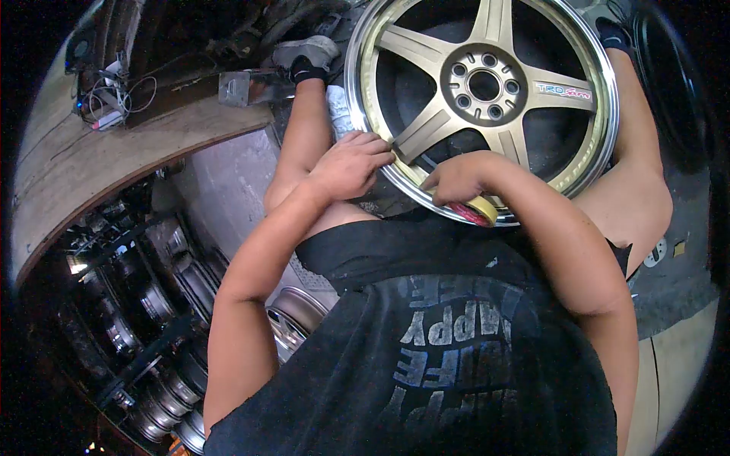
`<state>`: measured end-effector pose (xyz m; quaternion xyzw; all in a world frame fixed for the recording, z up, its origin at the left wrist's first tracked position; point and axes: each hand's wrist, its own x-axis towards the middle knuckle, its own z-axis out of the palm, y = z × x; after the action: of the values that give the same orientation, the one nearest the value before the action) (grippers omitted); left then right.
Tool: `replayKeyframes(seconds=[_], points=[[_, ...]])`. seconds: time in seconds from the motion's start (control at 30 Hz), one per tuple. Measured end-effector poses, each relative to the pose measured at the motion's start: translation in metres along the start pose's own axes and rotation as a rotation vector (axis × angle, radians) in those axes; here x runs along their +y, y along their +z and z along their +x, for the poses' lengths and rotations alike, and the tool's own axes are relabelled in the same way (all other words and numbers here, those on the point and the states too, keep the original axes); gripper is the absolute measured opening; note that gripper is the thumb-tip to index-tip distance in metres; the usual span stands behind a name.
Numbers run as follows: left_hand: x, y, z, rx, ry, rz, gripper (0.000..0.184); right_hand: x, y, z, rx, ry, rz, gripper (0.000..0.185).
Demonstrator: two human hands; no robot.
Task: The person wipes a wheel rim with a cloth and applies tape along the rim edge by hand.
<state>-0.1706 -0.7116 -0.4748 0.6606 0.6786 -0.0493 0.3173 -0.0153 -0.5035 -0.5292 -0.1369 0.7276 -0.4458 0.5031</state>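
A gold five-spoke wheel rim [498, 138] with a polished silver lip lies between my legs, "TRD Sports" lettering on one spoke. Strips of yellowish tape [370, 83] run around the inner side of its lip. My left hand [351, 166] is closed at the near left edge of the rim, its fingertips pressed on the lip. My right hand [462, 176] is at the near edge, with its fingers curled around a roll of yellow masking tape [482, 210] with a red inner side. The palm side of both hands is hidden.
Left of me, a curved wooden board [144, 163] carries white cables [114, 99]. Several metal rims [163, 403] are stacked at the lower left, and a silver rim [300, 311] is beside my left elbow. A black tyre-like ring [669, 83] stands at the right.
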Motion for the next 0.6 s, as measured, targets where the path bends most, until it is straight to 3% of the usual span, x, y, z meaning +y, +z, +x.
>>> replayKeyframes(seconds=[0.6], points=[[0.012, 0.017, 0.001, 0.100, 0.050, -0.092, 0.049, 0.006, -0.006, -0.002, -0.003, 0.036, -0.005, 0.063]])
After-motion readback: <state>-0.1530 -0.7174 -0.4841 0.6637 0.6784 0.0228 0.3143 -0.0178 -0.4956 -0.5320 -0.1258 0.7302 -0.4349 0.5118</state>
